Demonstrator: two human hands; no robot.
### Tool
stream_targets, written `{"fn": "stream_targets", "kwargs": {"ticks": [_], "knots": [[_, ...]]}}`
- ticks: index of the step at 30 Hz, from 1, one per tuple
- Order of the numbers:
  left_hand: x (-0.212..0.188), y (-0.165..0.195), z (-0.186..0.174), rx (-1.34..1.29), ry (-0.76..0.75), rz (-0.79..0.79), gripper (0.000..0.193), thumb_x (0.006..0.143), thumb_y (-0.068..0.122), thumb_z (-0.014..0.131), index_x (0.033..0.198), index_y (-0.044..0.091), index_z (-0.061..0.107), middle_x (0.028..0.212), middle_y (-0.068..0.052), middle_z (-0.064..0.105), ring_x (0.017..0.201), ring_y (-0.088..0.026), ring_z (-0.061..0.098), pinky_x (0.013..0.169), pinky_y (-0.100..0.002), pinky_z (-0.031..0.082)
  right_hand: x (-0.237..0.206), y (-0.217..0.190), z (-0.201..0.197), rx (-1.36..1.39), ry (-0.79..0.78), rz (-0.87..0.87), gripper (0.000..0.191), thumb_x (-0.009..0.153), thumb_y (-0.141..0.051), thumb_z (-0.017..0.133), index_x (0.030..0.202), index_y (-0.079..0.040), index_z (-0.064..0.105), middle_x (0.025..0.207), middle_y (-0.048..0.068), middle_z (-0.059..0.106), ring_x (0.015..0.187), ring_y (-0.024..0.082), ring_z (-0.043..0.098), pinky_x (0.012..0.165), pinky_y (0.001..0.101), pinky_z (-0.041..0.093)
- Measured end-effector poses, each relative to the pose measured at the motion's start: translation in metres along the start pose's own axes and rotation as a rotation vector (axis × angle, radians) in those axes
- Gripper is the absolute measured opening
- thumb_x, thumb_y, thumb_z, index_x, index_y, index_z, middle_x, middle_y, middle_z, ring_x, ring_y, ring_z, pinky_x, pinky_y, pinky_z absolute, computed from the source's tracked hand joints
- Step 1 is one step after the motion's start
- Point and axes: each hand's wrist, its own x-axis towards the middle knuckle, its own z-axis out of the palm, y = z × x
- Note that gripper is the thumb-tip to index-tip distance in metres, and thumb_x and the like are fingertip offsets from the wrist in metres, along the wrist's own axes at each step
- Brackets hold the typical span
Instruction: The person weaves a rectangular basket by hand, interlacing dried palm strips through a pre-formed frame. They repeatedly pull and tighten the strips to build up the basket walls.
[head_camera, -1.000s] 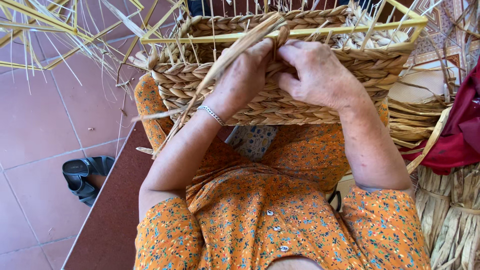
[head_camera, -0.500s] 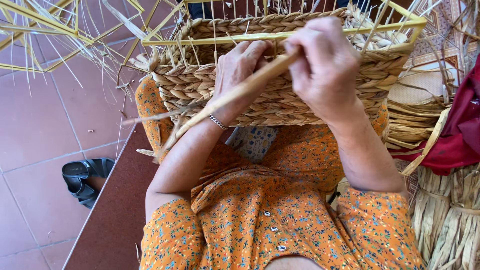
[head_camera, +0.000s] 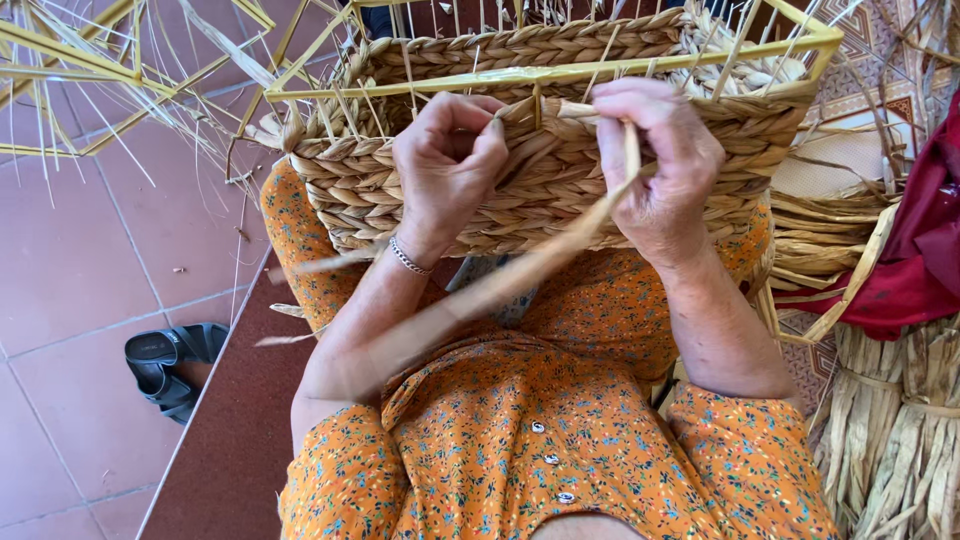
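A half-woven basket (head_camera: 560, 190) of braided straw on a yellow wire frame (head_camera: 520, 75) rests on my lap. My left hand (head_camera: 448, 165) is closed against the basket's near wall, pinching the weave by an upright wire. My right hand (head_camera: 655, 160) grips a long flat straw strand (head_camera: 520, 270) at the rim; the strand trails down and left across my left forearm. A thin silver bracelet (head_camera: 405, 257) circles my left wrist.
Another yellow wire frame (head_camera: 90, 70) with loose straw stands at the upper left over the red tiled floor. A black sandal (head_camera: 165, 365) lies on the tiles at the left. Bundles of dried straw (head_camera: 890, 420) and a red cloth (head_camera: 900, 270) sit at the right.
My right hand moved right along the rim and pulled the strand up, so it now runs steeper across my forearm. My left hand shifted right and closed tighter on the weave.
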Motion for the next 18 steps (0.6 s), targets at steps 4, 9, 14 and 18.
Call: {"fn": "stream_targets", "kwargs": {"ticks": [4, 9, 14, 18], "knots": [[0.001, 0.006, -0.009, -0.285, 0.006, -0.066, 0.032, 0.09, -0.014, 0.054, 0.111, 0.008, 0.046, 0.101, -0.01, 0.069, 0.063, -0.009, 0.06, 0.052, -0.021, 0.049, -0.007, 0.003, 0.001, -0.283, -0.064, -0.023, 0.021, 0.097, -0.003, 0.08, 0.109, -0.005, 0.063, 0.105, 0.011, 0.06, 0.091, 0.02, 0.064, 0.071, 0.0299, 0.059], [-0.008, 0.027, -0.022, -0.068, -0.214, -0.033, 0.04, 0.093, -0.011, 0.05, 0.131, 0.001, 0.054, 0.107, -0.006, 0.061, 0.089, -0.011, 0.057, 0.08, -0.026, 0.053, 0.003, -0.01, 0.0, -0.31, -0.113, 0.002, 0.031, 0.096, -0.007, 0.091, 0.1, -0.007, 0.061, 0.096, 0.007, 0.057, 0.083, 0.022, 0.062, 0.07, 0.0365, 0.053], [-0.003, 0.036, -0.018, 0.714, -0.249, 0.252, 0.035, 0.097, 0.022, 0.081, 0.122, 0.008, 0.061, 0.077, -0.005, 0.069, 0.063, -0.012, 0.063, 0.057, -0.029, 0.051, 0.002, -0.008, 0.007, -0.349, -0.136, 0.026, 0.029, 0.095, -0.014, 0.093, 0.099, -0.009, 0.064, 0.096, 0.007, 0.06, 0.084, 0.019, 0.064, 0.069, 0.0367, 0.056], [0.002, 0.029, -0.027, 0.832, -0.201, 0.186, 0.011, 0.109, 0.019, 0.071, 0.11, 0.01, 0.065, 0.082, -0.003, 0.076, 0.063, -0.01, 0.07, 0.055, -0.026, 0.053, -0.008, 0.017, -0.017, 0.417, -0.002, 0.384, 0.014, 0.107, -0.02, 0.081, 0.106, -0.007, 0.074, 0.079, 0.004, 0.067, 0.059, 0.009, 0.06, 0.052, 0.0259, 0.048]]}}
